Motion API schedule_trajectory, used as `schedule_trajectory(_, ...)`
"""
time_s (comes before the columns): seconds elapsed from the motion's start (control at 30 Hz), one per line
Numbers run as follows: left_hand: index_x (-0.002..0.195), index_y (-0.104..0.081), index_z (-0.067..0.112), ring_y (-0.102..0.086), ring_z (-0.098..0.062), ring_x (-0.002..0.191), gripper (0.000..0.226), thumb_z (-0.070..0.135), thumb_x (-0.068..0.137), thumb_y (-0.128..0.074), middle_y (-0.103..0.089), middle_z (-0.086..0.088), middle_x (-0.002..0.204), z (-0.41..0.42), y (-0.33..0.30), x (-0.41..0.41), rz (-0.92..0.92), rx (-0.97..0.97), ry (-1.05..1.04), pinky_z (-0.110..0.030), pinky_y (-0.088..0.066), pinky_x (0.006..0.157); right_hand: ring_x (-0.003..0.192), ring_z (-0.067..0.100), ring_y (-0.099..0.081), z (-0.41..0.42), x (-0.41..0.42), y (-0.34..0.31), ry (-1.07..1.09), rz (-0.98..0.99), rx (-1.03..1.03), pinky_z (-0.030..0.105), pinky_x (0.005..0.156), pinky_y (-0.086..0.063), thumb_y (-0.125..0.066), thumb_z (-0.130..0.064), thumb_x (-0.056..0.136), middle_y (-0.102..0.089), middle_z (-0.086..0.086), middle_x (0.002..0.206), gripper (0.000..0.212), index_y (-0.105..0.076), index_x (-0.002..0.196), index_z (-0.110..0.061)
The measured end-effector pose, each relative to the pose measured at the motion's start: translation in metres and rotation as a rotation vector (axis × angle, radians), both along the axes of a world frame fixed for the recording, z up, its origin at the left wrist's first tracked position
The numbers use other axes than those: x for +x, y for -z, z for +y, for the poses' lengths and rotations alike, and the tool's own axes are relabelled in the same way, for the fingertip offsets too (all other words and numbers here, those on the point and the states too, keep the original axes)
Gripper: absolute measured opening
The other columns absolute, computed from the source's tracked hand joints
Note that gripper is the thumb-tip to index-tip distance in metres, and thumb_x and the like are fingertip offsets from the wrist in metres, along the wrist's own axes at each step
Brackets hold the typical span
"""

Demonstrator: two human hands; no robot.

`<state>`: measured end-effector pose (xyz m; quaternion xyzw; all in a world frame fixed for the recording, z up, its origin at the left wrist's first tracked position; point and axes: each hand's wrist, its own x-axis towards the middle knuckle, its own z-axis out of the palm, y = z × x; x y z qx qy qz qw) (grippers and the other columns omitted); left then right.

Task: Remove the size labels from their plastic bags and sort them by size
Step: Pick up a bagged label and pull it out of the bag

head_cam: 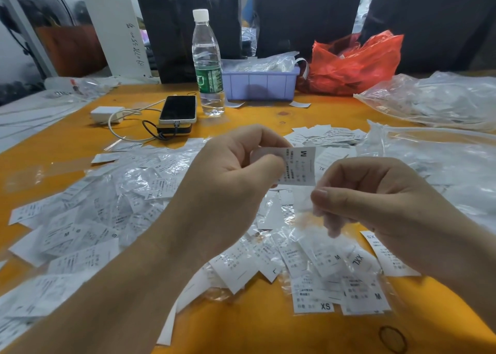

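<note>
Label (298, 166) marked M sits above the orange tabletop (263, 332), left hand (230, 182) pinching its left end between thumb and fingers. Right hand (375, 195) just beside it, fingers curled, pinching a thin clear plastic bag (308, 214) hanging below the label. Loose bagged labels (112, 214) piled under both hands; water bottle (208, 64), phone (178, 109) and purple bin (260, 84) sit farther back.

The left hand (236, 171) covers one end of the label (298, 166) marked M, and its small print is too blurred to read. Whatever the right hand (375, 192) pinches is clear and smeared. Both forearms run off the bottom edge.
</note>
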<state>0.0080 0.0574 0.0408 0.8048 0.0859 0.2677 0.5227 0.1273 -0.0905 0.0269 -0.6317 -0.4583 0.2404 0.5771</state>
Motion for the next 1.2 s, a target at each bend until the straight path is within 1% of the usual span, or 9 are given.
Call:
schedule_trajectory(0.3, 0.086, -0.067, 0.032, -0.047, -0.002, 0.046, 0.019, 0.023, 0.081, -0.050, -0.065, 0.018, 0.064, -0.002, 0.003, 0.000, -0.003, 0.102, -0.035, -0.017, -0.038, 0.039, 0.054, 0.017, -0.062, -0.001, 0.000, -0.002, 0.017, -0.005, 0.032, 0.019, 0.056, -0.051, -0.067, -0.018, 0.073, -0.067, 0.002, 0.060, 0.011, -0.072, 0.070, -0.008)
schedule_trajectory(0.43, 0.085, -0.067, 0.032, -0.047, -0.003, 0.046, 0.019, 0.026, 0.081, -0.050, -0.064, 0.018, 0.065, -0.001, 0.005, 0.000, 0.017, 0.125, -0.032, -0.016, -0.036, 0.039, 0.056, 0.018, -0.062, -0.001, 0.002, -0.001, 0.020, -0.004, 0.036, 0.029, 0.059, -0.056, -0.067, -0.018, 0.075, -0.067, 0.002, 0.062, 0.010, -0.074, 0.073, -0.011)
schedule_trajectory(0.57, 0.087, -0.068, 0.033, -0.048, -0.003, 0.049, 0.018, 0.027, 0.081, -0.051, -0.066, 0.014, 0.072, 0.001, 0.005, 0.001, 0.039, 0.129, 0.007, -0.017, -0.038, 0.041, 0.057, 0.018, -0.064, -0.001, 0.005, 0.001, 0.033, -0.021, 0.019, 0.030, 0.061, -0.057, -0.067, -0.023, 0.076, -0.068, 0.003, 0.062, 0.012, -0.075, 0.074, -0.015)
schedule_trajectory(0.77, 0.087, -0.068, 0.036, -0.049, -0.022, 0.054, 0.018, 0.028, 0.080, -0.053, -0.066, 0.003, 0.072, 0.000, 0.009, 0.001, 0.079, 0.161, 0.066, -0.027, -0.039, 0.042, 0.060, 0.019, -0.065, -0.001, 0.008, 0.002, 0.025, -0.027, 0.012, 0.033, 0.064, -0.058, -0.067, -0.025, 0.077, -0.067, 0.006, 0.063, 0.012, -0.075, 0.075, -0.017)
schedule_trajectory(0.83, 0.087, -0.068, 0.037, -0.050, -0.020, 0.055, 0.018, 0.029, 0.080, -0.053, -0.065, 0.007, 0.072, 0.000, 0.009, 0.001, 0.087, 0.168, 0.080, -0.025, -0.040, 0.043, 0.060, 0.017, -0.065, -0.002, 0.007, 0.002, 0.014, -0.046, 0.011, 0.031, 0.065, -0.058, -0.066, -0.027, 0.078, -0.067, 0.005, 0.063, 0.013, -0.076, 0.076, -0.018)
schedule_trajectory(0.93, 0.089, -0.067, 0.035, -0.050, -0.007, 0.052, 0.016, 0.030, 0.080, -0.055, -0.065, 0.014, 0.072, 0.001, 0.012, 0.002, 0.081, 0.153, 0.093, -0.018, -0.040, 0.043, 0.060, 0.014, -0.065, -0.002, 0.007, 0.001, -0.003, -0.082, 0.001, 0.027, 0.064, -0.057, -0.066, -0.028, 0.078, -0.068, 0.002, 0.062, 0.013, -0.075, 0.077, -0.019)
schedule_trajectory(1.0, 0.093, -0.066, 0.033, -0.054, -0.003, 0.055, 0.015, 0.030, 0.081, -0.060, -0.067, 0.012, 0.073, 0.003, 0.012, 0.002, 0.048, 0.084, 0.102, -0.016, -0.042, 0.046, 0.060, 0.014, -0.066, -0.003, 0.007, 0.002, 0.003, -0.112, -0.016, 0.027, 0.063, -0.056, -0.066, -0.031, 0.079, -0.068, 0.001, 0.062, 0.015, -0.075, 0.078, -0.018)
schedule_trajectory(1.1, 0.106, -0.059, 0.035, -0.063, -0.008, 0.064, 0.029, 0.033, 0.078, -0.067, -0.070, 0.003, 0.078, 0.005, 0.013, 0.003, -0.011, 0.067, 0.071, -0.020, -0.050, 0.052, 0.060, 0.015, -0.066, -0.002, 0.008, 0.003, 0.024, -0.116, -0.020, 0.027, 0.062, -0.055, -0.067, -0.031, 0.078, -0.068, 0.003, 0.063, 0.019, -0.075, 0.079, -0.014)
schedule_trajectory(1.2, 0.097, -0.061, 0.035, -0.065, -0.014, 0.069, 0.022, 0.033, 0.077, -0.070, -0.071, 0.004, 0.080, 0.004, 0.016, 0.005, -0.057, 0.091, 0.034, -0.023, -0.053, 0.051, 0.061, 0.016, -0.067, 0.000, 0.008, 0.002, 0.033, -0.102, -0.002, 0.028, 0.061, -0.056, -0.067, -0.030, 0.079, -0.069, 0.002, 0.064, 0.017, -0.075, 0.079, -0.015)
